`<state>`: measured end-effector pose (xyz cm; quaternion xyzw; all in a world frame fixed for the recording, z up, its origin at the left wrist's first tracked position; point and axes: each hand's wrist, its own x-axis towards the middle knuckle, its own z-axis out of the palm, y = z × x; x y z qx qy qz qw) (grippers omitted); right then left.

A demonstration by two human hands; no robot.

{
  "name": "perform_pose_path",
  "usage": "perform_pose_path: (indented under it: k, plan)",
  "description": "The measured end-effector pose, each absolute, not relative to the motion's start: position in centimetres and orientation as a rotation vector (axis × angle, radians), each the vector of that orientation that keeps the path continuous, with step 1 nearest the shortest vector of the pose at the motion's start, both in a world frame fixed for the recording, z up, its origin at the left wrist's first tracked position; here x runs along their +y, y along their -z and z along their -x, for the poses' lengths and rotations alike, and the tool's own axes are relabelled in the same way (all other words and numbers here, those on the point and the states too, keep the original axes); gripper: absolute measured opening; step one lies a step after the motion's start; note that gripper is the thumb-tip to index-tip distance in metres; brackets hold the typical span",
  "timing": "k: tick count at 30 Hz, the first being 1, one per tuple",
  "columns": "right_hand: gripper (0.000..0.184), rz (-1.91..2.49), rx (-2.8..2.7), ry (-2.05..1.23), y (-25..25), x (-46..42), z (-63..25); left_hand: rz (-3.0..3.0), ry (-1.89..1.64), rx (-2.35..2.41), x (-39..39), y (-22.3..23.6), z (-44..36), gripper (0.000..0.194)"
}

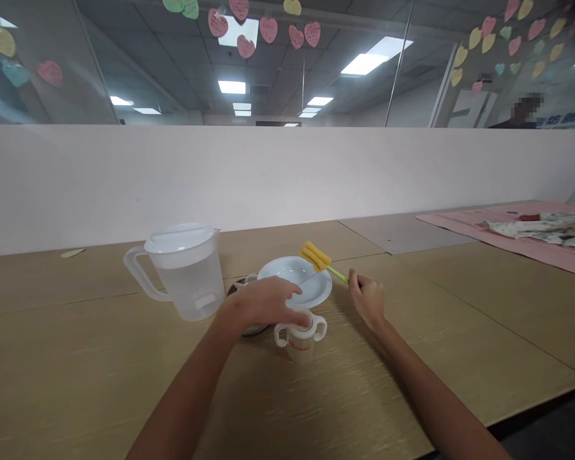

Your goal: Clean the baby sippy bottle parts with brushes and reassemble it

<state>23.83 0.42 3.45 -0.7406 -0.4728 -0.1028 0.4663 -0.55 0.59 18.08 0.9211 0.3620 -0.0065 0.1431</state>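
A small white two-handled cup (301, 345) with red lettering stands upright on the table, below my left hand (271, 301). That hand's fingers are apart, with the thumb at the cup's top; whether it touches the rim I cannot tell. In my right hand (367, 299) is the green handle of a sponge brush, gripped in closed fingers. The brush's yellow sponge head (315, 256) is raised over the right edge of a white bowl (323, 292). Behind my left hand, a dark round tray (255, 330) is mostly hidden, with a pale item partly showing on it.
A lidded, translucent pitcher (191, 275) of clear liquid stands to the left. Near the wall lies a flat wooden piece (73, 253). At the far right, a pink cloth (453, 225) carries a crumpled pale bundle (551, 230). A person (522, 114) shows in the glass.
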Motion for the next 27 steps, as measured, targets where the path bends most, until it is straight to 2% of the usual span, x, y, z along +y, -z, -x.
perform_pose_path:
  k: [2, 6, 10, 16, 23, 27]
  plan:
    - [0.058, 1.814, -1.155, 0.226, -3.3, 0.5, -24.0, -2.718, 0.107, 0.978, -0.1, -17.9, -0.1, 0.062]
    - [0.059, 1.79, -1.149, 0.179, -3.2, 0.5, -24.1, -2.745, 0.26, 0.915, 0.1, -17.1, -0.9, 0.045]
    - [0.057, 1.793, -1.131, 0.152, -3.3, 0.5, -24.1, -2.745, 0.237, 0.864, 0.7, -16.3, -1.1, 0.052]
    - [0.057, 1.795, -1.134, 0.15, -3.3, 0.6, -24.2, -2.698, 0.278, 0.826, 1.0, -15.7, -1.3, 0.047]
    - [0.057, 1.809, -1.138, 0.152, -3.4, 0.6, -24.3, -2.688, -0.057, 0.57, 0.5, -17.6, -0.6, 0.045]
    - [0.062, 1.806, -1.117, 0.138, -3.2, 0.7, -24.3, -2.382, -0.287, 0.392, 0.5, -19.4, 0.7, 0.054]
